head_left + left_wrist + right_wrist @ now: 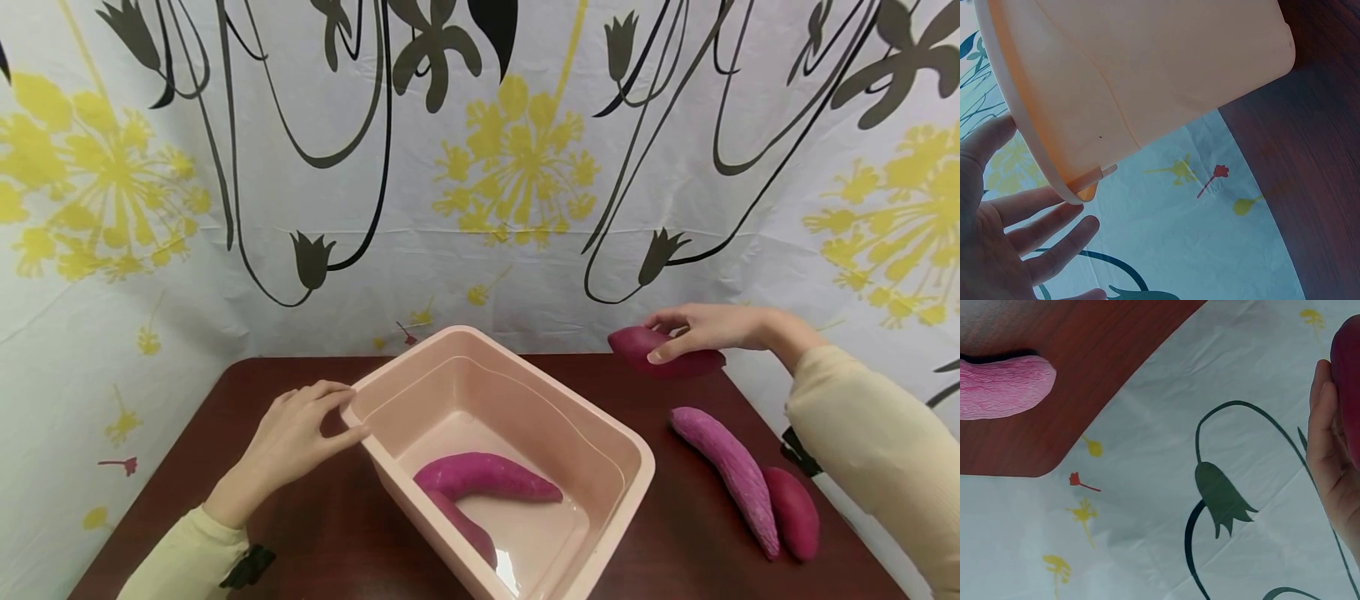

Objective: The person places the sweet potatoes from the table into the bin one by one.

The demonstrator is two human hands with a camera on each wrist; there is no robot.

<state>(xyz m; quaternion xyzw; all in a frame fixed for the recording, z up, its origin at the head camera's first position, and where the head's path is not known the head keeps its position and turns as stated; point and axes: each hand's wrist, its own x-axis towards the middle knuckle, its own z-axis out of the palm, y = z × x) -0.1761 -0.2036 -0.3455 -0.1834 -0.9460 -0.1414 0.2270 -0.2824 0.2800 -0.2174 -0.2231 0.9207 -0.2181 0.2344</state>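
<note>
My left hand [296,429] holds the left corner of a pink plastic basin [607,421] by its rim, thumb and index finger on either side. From the left wrist view, the index finger hooks under the rim [1029,134] while the other fingers spread free. Inside the basin lie two purple sweet potatoes, a curved one [491,475] and another [467,529] against the near left wall. To the right, my right hand [708,327] grips a dark purple sweet potato [637,346] from above, raised over the table's back right corner. Part of it shows in the right wrist view [1350,394].
On the right of the dark brown table [315,517] lie a long, wrinkled, lighter sweet potato [727,462] and a short smooth one [793,512] side by side. A white flower-printed sheet [420,192] hangs close behind the table and along its sides.
</note>
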